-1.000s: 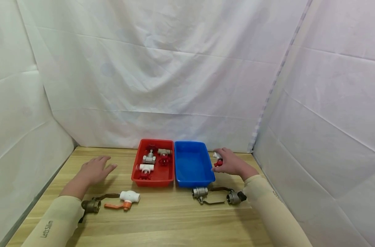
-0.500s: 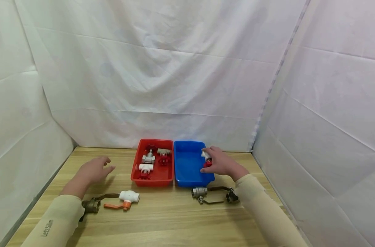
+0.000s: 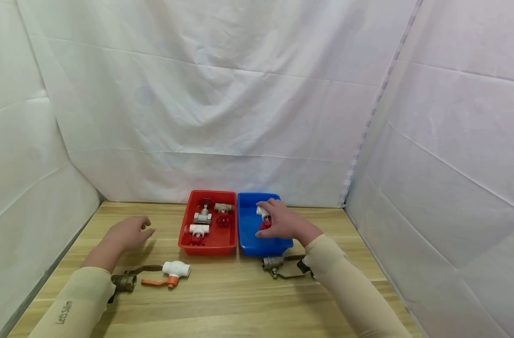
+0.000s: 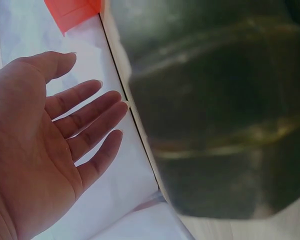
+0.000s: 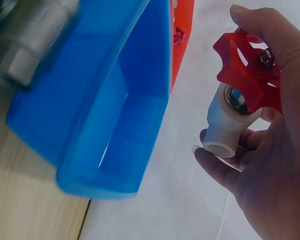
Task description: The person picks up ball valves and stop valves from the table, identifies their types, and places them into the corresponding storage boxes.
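My right hand (image 3: pixel 282 222) grips a white gate valve (image 5: pixel 229 120) with a red handwheel (image 5: pixel 250 70). In the head view the hand and valve overlap the blue bin (image 3: pixel 248 244). The thumb lies along the handwheel while the other fingers curl around the white body. My left hand (image 3: pixel 128 233) hovers over the left side of the table with relaxed fingers and holds nothing. Nearest to it are a brass ball valve (image 3: pixel 125 282) and a white ball valve with an orange lever (image 3: pixel 175 269). In the left wrist view a blurred dark metal body (image 4: pixel 215 110) fills the right side.
Left of the blue bin stands a red bin (image 3: pixel 214 249) holding several handwheel valves (image 3: pixel 198 230). A steel ball valve (image 3: pixel 274 263) lies in front of the blue bin; another valve beside it is partly hidden by the right sleeve (image 3: pixel 337 267). White cloth (image 3: pixel 214 94) encloses the table.
My right hand has carried the white valve leftward from the table right of the blue bin to over that bin. The left hand has stayed nearly in place.
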`<state>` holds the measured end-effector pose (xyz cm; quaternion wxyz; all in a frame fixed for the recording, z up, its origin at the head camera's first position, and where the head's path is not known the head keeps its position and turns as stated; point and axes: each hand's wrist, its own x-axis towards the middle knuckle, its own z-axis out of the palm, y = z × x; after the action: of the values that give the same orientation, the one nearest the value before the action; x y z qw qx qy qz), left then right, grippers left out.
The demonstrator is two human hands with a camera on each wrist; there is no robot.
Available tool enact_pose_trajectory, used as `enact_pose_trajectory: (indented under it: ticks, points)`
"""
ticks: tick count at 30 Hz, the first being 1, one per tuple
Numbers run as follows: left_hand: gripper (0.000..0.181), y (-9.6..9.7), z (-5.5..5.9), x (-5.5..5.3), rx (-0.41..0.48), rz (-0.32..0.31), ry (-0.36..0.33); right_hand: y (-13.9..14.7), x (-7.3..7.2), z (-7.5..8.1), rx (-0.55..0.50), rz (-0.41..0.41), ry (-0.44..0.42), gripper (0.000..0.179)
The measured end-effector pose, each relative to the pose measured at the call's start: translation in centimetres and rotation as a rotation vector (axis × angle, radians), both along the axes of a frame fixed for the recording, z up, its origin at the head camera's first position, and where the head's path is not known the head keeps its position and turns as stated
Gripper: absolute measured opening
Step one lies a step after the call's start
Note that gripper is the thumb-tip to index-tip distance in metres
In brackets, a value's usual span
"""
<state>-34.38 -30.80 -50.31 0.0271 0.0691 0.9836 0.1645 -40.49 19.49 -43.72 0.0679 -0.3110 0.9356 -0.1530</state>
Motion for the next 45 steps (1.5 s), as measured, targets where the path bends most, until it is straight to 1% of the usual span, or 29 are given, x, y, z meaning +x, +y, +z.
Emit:
enact_pose_trajectory:
  ticks: [6, 12, 21, 27, 33, 36, 42, 45]
  points:
    - [0.044, 0.0, 0.0, 0.1, 0.007, -0.004, 0.006, -1.6, 0.0, 0.4, 0.004, 0.016, -0.009, 0.101]
    - [0.042, -0.1, -0.1, 0.2, 0.018, -0.012, 0.010, -2.6, 0.1, 0.6, 0.014, 0.034, 0.004, 0.102]
    - [0.042, -0.1, 0.1, 0.5, 0.027, -0.012, 0.013, -4.3, 0.3, 1.3, 0.010, 0.052, 0.027, 0.100]
    - [0.042, -0.1, 0.0, 0.5, 0.027, -0.011, 0.013, -5.4, 0.4, 1.1, -0.005, 0.057, 0.055, 0.099]
    - [0.042, 0.0, 0.2, 0.5, 0.026, -0.005, 0.009, -6.7, 0.8, 0.6, 0.032, 0.052, 0.102, 0.100]
    - [0.042, 0.1, 0.3, 0.5, 0.025, -0.004, 0.004, -7.2, 1.0, 0.5, 0.032, 0.047, 0.101, 0.100]
    - [0.041, 0.2, 0.0, 0.3, 0.025, -0.012, 0.012, -8.4, 1.3, 0.6, 0.054, 0.048, 0.110, 0.104]
    - [0.040, 0.2, 0.2, 0.4, 0.030, -0.014, 0.013, -9.0, 1.5, 0.7, 0.059, 0.036, 0.100, 0.105]
